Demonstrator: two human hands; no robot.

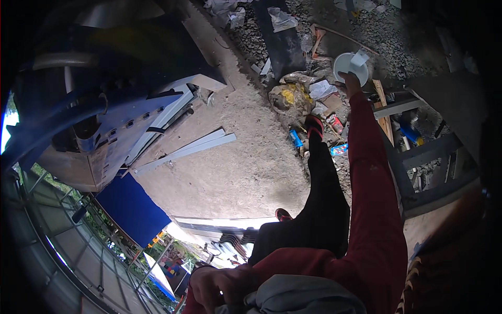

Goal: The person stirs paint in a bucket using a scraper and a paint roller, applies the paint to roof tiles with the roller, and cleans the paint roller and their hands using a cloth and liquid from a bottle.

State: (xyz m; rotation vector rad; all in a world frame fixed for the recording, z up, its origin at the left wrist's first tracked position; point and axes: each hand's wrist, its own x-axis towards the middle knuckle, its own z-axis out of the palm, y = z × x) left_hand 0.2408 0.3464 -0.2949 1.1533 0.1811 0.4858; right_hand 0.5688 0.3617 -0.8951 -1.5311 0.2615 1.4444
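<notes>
My right arm, in a red sleeve, reaches far out to a round white bucket point(342, 63). At its near rim, my right hand point(351, 82) is closed on the edge. A small white piece like a cup or scoop point(359, 58) sits at the bucket's right side, partly over the rim. Close to my body, my left hand point(222, 285) is bent with its fingers curled, beside a grey cloth point(308, 295). Shadow hides whatever those fingers may hold.
Rubbish with a plastic bag point(290, 97) and a blue can point(296, 138) lies around my forward shoe point(314, 125). Dark framework point(431, 152) stands at right. Pale strips point(188, 149) lie on the concrete floor point(246, 172), near blue machinery point(130, 120) at left.
</notes>
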